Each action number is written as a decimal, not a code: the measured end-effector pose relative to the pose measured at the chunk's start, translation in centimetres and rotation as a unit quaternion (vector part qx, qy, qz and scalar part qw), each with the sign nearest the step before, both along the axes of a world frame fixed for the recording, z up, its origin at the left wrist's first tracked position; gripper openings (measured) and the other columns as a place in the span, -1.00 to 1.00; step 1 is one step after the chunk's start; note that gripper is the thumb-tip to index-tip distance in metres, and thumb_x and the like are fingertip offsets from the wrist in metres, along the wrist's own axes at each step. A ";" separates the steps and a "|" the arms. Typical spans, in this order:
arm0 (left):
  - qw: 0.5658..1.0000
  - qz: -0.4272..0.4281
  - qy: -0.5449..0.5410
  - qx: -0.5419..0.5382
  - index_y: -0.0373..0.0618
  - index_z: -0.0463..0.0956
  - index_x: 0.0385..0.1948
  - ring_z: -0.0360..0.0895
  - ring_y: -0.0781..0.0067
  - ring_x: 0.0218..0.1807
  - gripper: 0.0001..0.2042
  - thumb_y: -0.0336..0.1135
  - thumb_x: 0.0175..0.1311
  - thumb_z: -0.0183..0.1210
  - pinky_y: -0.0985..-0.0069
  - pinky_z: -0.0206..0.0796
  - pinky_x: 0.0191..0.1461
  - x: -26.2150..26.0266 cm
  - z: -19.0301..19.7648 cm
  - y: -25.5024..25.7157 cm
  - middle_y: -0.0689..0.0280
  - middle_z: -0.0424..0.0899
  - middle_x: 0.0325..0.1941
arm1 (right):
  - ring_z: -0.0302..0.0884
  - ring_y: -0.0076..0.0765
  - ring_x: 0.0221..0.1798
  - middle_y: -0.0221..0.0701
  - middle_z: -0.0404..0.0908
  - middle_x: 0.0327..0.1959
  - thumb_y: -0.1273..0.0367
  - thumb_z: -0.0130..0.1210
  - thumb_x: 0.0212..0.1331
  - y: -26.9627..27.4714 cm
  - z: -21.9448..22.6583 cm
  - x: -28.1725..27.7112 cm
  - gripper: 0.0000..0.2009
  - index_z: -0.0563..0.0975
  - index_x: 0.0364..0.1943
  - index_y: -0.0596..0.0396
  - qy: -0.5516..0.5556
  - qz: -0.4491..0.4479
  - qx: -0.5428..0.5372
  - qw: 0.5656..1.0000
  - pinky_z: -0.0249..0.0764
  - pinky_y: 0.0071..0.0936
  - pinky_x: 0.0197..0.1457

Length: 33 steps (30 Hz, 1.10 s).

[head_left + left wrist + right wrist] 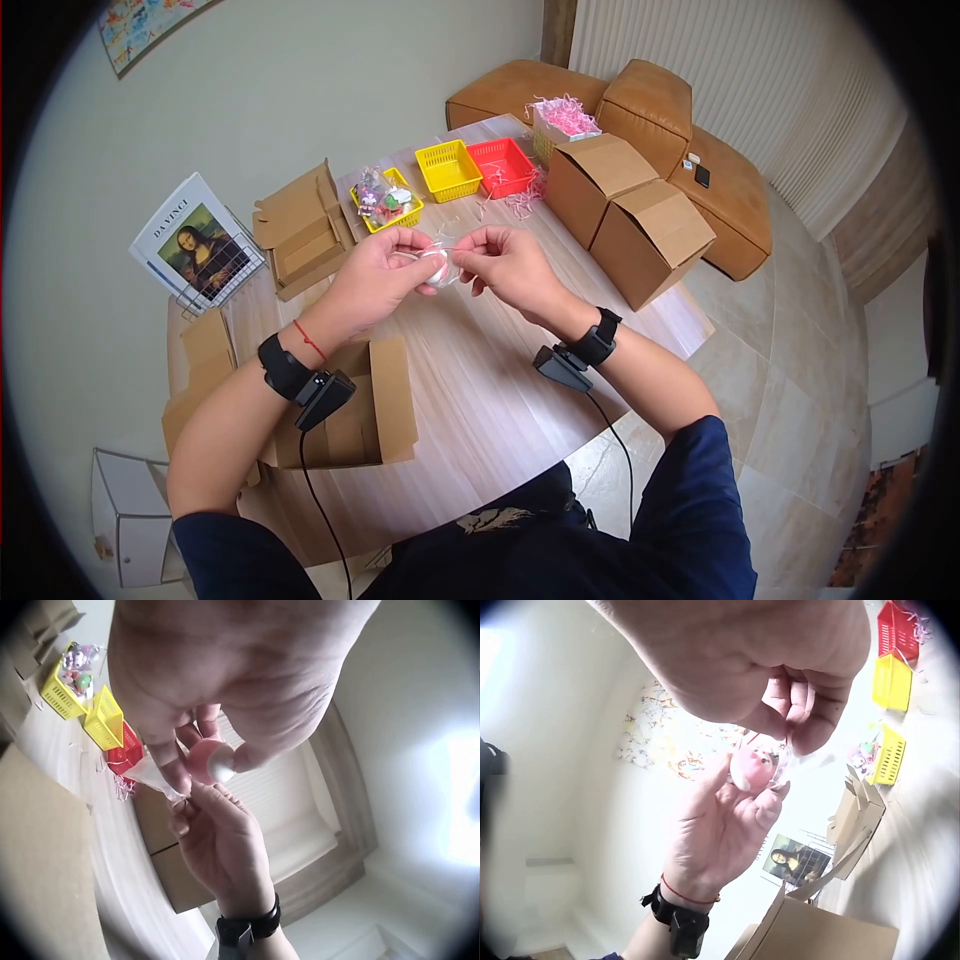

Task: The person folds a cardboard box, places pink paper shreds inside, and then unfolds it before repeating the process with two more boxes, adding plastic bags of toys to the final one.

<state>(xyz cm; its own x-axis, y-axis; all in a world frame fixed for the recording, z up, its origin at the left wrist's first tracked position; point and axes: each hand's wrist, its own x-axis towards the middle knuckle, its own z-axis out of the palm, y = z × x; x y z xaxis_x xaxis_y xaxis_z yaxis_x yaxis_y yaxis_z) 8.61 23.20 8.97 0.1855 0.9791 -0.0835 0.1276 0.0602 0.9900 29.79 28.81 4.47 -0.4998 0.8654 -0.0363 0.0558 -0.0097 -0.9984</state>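
Note:
Both hands meet above the table. The left hand [388, 270] holds a small round pink-and-white toy [436, 262] between thumb and fingers, with clear plastic film around it. In the left wrist view the toy [210, 761] shows a pink side and a white side; in the right wrist view the pink toy [753, 766] shows small facial details. The right hand [510, 270] pinches a thin red string and the clear film at the toy's edge, thumb against fingertips [810, 741].
Behind the hands stand a yellow basket with wrapped items [405, 222], a yellow basket [450, 185] and a red basket [507, 180] with pink shreds. Tall cartons [640, 250] stand right; opened cartons [395, 400] and a book rack [240, 265] are left.

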 end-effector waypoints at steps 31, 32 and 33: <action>0.957 -0.219 0.189 -0.029 -0.09 0.53 -0.08 0.57 0.65 -0.14 -0.90 -0.32 0.57 0.11 0.57 0.54 -0.12 -0.4 8.9 1.9 0.45 0.59 -0.14 | 0.62 -0.57 -0.34 -0.46 0.72 -0.25 0.36 0.23 0.41 -0.8 3.2 0.8 -0.65 0.52 0.22 0.11 0.059 0.049 0.053 0.996 0.56 -0.55 -0.29; 0.959 -0.225 0.168 -0.039 -0.07 0.52 -0.08 0.55 0.68 -0.13 -0.91 -0.32 0.59 0.10 0.59 0.53 -0.12 -0.5 8.9 2.0 0.50 0.56 -0.12 | 0.59 -0.58 -0.32 -0.48 0.71 -0.25 0.35 0.24 0.41 -0.8 3.1 0.9 -0.65 0.54 0.22 0.08 0.053 0.070 0.051 0.995 0.55 -0.54 -0.26; 0.960 -0.221 0.169 -0.036 -0.07 0.53 -0.07 0.55 0.68 -0.13 -0.90 -0.30 0.59 0.11 0.59 0.53 -0.11 -0.6 8.8 2.2 0.50 0.56 -0.12 | 0.57 -0.60 -0.30 -0.49 0.71 -0.25 0.33 0.24 0.41 -0.8 3.1 1.1 -0.65 0.56 0.22 0.05 0.047 0.092 0.050 0.993 0.54 -0.53 -0.24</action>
